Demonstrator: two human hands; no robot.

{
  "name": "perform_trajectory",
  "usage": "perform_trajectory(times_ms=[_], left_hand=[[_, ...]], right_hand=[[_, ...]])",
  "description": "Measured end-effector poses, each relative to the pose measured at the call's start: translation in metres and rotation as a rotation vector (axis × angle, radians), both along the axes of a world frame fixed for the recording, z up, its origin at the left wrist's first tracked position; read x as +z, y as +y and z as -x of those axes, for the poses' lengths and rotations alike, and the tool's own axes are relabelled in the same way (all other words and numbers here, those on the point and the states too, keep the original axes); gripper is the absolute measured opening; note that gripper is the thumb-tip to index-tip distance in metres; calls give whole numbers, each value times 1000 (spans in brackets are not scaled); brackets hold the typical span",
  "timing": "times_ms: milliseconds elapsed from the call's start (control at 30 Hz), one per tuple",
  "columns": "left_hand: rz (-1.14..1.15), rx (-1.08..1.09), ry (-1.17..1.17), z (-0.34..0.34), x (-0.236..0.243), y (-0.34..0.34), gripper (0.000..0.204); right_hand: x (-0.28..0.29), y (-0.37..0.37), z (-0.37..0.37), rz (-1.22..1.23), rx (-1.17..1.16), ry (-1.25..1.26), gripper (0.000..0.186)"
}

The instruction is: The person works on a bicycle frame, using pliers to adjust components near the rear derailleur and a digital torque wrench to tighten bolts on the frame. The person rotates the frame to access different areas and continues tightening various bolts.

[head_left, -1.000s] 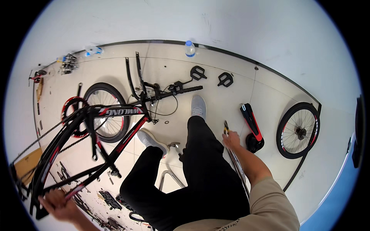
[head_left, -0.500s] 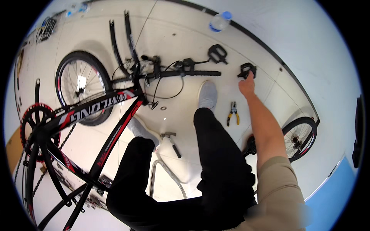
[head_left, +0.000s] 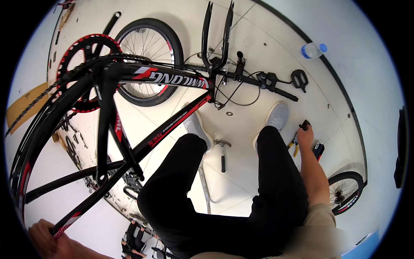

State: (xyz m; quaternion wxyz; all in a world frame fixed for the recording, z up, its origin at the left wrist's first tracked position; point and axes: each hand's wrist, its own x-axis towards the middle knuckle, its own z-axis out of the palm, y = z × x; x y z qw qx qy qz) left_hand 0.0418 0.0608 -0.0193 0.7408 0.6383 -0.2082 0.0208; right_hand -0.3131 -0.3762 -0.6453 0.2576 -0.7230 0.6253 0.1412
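At the lower left my left hand (head_left: 47,239) is closed around a tube at the rear of a black, red and white bicycle frame (head_left: 166,77). The frame is upside down, its fork pointing away and its handlebar low near the floor. A crank with a red-and-black chainring (head_left: 71,88) and chain sits at its left. On the right, my right hand (head_left: 305,137) is shut on a black bicycle pedal (head_left: 305,125), mostly covered by the fingers. Yellow-and-black pliers (head_left: 295,149) lie on the floor beside that hand. A second pedal (head_left: 299,80) lies farther off.
A hammer (head_left: 222,155) lies between my shoes. Behind the frame is a wheel (head_left: 172,47); another wheel (head_left: 345,192) rests at the right by the wall. A black-and-red object (head_left: 318,150) lies near my right forearm. A water bottle (head_left: 313,50) stands by the far wall.
My right hand has lifted the pedal off the floor and drawn it nearer, beside the pliers. My left hand has come into view on the frame. The view has shifted left.
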Motion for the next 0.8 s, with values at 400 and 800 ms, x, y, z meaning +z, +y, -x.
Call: perform_trajectory(times_ms=[400, 800], left_hand=[[32, 354, 14, 2, -49, -47, 12], [65, 232, 37, 5, -47, -76, 8]], right_hand=[[275, 31, -84, -315, -213, -1113, 42], [523, 103, -41, -1342, -242, -1776, 43]])
